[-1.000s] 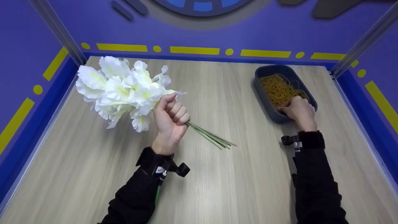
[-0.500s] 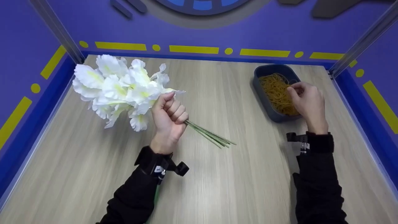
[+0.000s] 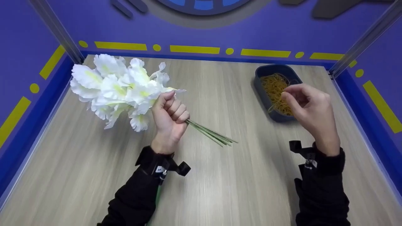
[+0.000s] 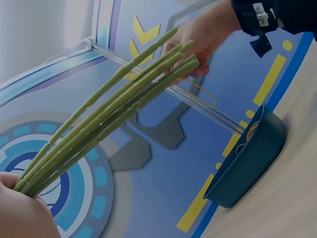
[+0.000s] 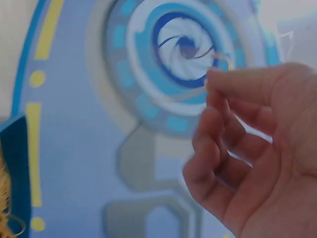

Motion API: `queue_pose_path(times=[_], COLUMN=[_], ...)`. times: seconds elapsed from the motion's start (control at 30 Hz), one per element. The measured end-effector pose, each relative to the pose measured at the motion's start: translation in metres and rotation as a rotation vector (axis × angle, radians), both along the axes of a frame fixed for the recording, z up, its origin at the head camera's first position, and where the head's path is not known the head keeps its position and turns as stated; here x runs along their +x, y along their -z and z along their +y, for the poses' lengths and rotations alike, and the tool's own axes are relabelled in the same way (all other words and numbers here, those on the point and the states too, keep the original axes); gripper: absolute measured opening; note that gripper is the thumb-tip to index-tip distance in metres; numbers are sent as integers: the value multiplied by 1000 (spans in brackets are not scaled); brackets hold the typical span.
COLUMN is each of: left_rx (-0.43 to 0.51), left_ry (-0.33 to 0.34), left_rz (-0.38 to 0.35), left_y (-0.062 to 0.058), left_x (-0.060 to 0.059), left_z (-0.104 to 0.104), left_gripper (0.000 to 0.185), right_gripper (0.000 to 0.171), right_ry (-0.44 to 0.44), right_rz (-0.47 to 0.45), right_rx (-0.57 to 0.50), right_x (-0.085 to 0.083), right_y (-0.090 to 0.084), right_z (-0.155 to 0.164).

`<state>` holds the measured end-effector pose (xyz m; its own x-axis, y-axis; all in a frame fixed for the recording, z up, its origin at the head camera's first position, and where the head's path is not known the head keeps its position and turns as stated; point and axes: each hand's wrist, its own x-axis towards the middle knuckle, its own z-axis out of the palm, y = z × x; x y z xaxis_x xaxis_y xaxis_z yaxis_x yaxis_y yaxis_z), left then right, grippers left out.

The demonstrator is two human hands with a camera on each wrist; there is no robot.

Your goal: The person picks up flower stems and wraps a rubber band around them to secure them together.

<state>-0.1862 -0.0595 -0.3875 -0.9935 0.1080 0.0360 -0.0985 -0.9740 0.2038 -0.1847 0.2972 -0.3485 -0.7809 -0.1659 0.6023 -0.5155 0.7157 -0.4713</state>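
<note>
Left hand (image 3: 170, 116) fisted round thin green stems of white fabric flower bunch (image 3: 117, 88), held above wooden tabletop (image 3: 220, 175). Right hand (image 3: 309, 108), raised, pinches thin yellow rubber band (image 4: 205, 94) w/ curled fingers, just above dark blue plastic tub (image 3: 263, 94) of bands.

A bunch of white flowers (image 3: 117, 89) with pale yellow-green centres was held in a fist above the table, blooms tilted up to the left, thin green stems (image 3: 212, 135) fanning down to the right. A thin tan rubber band (image 3: 272, 107) hung pinched at fingertips over the dark blue tub (image 3: 263, 94), which was filled with more yellow bands (image 3: 275, 89).
</note>
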Motion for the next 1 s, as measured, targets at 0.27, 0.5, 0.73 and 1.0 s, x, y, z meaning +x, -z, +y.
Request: queue_pose_path(times=[0.27,0.5,0.73,1.0], left_rx=[5,38,14,8], left_ry=[-2,-11,-23,-29], left_rz=[-5,-13,-30,-44], left_y=[-2,-1,-3,-3], left_x=[0,-2,-2,-1], left_z=[0,0,1,2], left_gripper=[44,44,45,45], right_gripper=[20,19,19,17], right_ry=[-332,-559,-553,-559], right_rz=[-29,-17,19,7], right_rx=[154,148,184,198], right_x=[33,44,48,45], right_y=[-17,-26,-25,-22], right_z=[-29,-53,-65,-71])
